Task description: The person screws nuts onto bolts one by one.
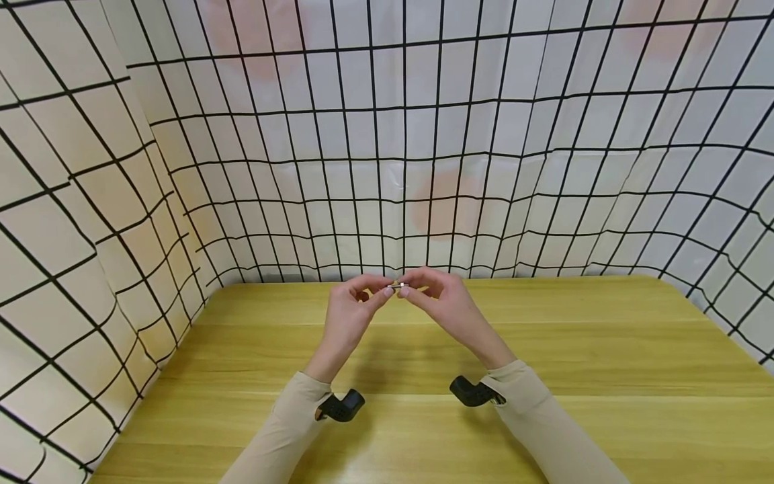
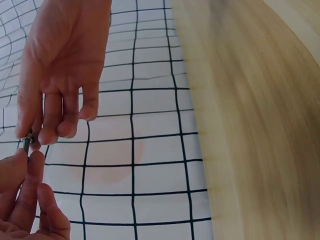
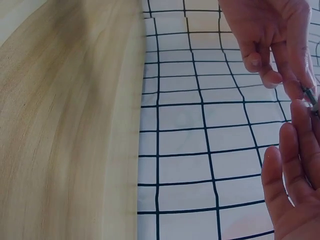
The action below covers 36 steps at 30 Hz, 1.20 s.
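Thumb and index finger of my left hand (image 1: 351, 309) pinch one end of a small metal bolt (image 1: 395, 286). The other end lies between the thumb and index finger of my right hand (image 1: 446, 301). A threaded shank (image 3: 311, 95) shows between the fingertips in the right wrist view. Toward the right fingertips sits a wider, shiny piece (image 2: 29, 136); whether it is a nut or the bolt's head I cannot tell. Both hands are raised over the far part of the table, fingertips nearly meeting. Fingers hide the bolt's ends.
A wooden table (image 1: 580, 430) lies under the forearms. White sheeting with a black grid (image 1: 375, 134) rises behind the table and at both sides. Black wrist devices (image 1: 341, 405) stick out from both beige sleeves (image 1: 284, 420).
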Each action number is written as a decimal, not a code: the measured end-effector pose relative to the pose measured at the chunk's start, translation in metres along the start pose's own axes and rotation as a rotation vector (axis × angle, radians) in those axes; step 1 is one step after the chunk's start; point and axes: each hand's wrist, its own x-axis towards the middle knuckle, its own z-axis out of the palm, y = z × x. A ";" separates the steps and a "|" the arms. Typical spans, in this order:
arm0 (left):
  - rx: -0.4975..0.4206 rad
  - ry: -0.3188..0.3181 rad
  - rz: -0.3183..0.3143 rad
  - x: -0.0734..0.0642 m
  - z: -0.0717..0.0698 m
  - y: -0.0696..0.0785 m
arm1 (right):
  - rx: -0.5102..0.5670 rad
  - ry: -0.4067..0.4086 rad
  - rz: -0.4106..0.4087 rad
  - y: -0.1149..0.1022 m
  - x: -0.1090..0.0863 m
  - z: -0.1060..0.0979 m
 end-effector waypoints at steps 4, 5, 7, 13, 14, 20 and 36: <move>0.001 -0.007 0.001 -0.001 0.000 0.001 | 0.021 0.003 0.009 0.001 0.001 0.000; 0.004 -0.010 0.002 -0.001 0.001 0.002 | 0.020 0.006 0.010 0.004 0.001 0.000; 0.008 -0.013 0.002 -0.001 0.001 0.002 | 0.029 0.011 0.010 0.012 0.003 0.000; 0.011 -0.007 -0.001 -0.001 0.001 0.002 | 0.041 0.021 0.029 0.033 0.008 0.001; 0.011 -0.005 -0.002 -0.001 0.001 0.002 | 0.034 0.018 0.028 0.034 0.008 0.001; 0.008 0.009 -0.002 0.000 0.001 0.000 | 0.024 -0.016 -0.030 0.034 0.008 0.000; -0.001 -0.004 -0.018 0.001 0.000 0.001 | 0.000 0.014 -0.095 0.022 0.005 0.001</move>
